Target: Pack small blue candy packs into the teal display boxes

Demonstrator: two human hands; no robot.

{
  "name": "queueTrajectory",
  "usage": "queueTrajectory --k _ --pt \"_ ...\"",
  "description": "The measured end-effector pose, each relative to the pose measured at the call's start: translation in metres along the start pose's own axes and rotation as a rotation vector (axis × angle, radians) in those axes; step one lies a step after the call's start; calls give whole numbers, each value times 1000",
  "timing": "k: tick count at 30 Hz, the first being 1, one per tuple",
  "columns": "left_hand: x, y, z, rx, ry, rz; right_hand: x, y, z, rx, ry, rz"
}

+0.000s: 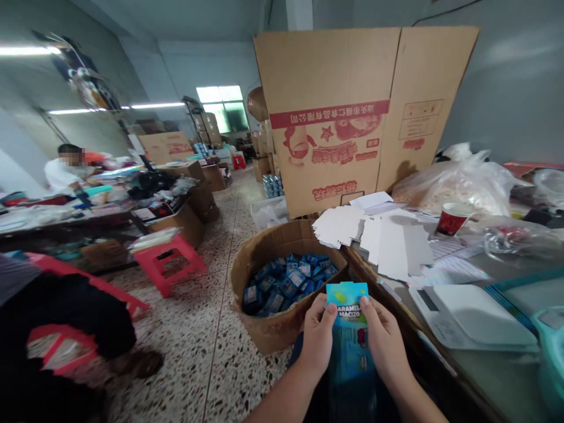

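Observation:
A blue-green printed carton (350, 338) with "CARAMELO MACIZO"-like lettering is held upright near the bottom centre. My left hand (319, 332) grips its left edge, with the thumb on the front. On the opposite edge, my right hand (382, 329) pinches it near the top. The carton's lower end is dark and hard to make out. Just beyond my hands, a round-sided cardboard box (264, 338) on the floor contains several small blue packets (286, 285).
White cards (394, 247), a flat scale (480, 317), a red cup (452, 220) and plastic bags (467, 182) lie on the right table. A large cardboard sheet (335, 76) stands behind. Red stools (165, 258) and two people are at left.

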State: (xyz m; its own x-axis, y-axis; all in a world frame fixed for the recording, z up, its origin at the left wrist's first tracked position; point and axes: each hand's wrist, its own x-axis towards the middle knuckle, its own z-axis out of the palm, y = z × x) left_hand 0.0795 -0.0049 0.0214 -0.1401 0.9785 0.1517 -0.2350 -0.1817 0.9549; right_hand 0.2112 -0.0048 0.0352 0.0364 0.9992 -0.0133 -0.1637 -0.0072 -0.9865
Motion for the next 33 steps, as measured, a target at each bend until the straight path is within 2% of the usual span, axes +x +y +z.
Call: queueTrajectory --k 4,7,9,11,13,17,19,20,22,26,28,30,31,33 --pt "9 -2 -5 65 89 -7 -5 -6 3 54 9 -77" --pt "15 -3 -6 17 139 -62 -2 -5 10 27 69 -148" --pt "18 4 -7 -26 171 -98 4 -8 16 -16 104 -222" --pt "20 19 -11 28 149 -67 10 -18 24 -110 79 -358" --pt "22 43 -20 209 99 128 14 -33 31 -245 16 -554" --pt "24 89 -50 612 95 853 14 -61 42 -545 -170 -936" --pt "23 98 -65 756 87 1059 9 -59 43 -665 -259 -1019" --pt "21 98 -71 822 60 1089 6 -54 42 -715 -303 -1018" --pt "15 87 -82 924 -56 1058 -1 -37 40 -806 -420 -928" --pt "-5 49 -95 951 -392 905 -15 7 34 -914 -701 -557" --pt "-12 32 -100 929 -487 844 -18 25 31 -956 -770 -403" --pt "-15 19 -105 918 -464 830 -18 39 28 -938 -787 -319" --pt "-14 12 -106 916 -398 835 -17 46 27 -892 -773 -298" --pt "-12 -2 -105 916 -185 804 -14 57 26 -743 -704 -253"
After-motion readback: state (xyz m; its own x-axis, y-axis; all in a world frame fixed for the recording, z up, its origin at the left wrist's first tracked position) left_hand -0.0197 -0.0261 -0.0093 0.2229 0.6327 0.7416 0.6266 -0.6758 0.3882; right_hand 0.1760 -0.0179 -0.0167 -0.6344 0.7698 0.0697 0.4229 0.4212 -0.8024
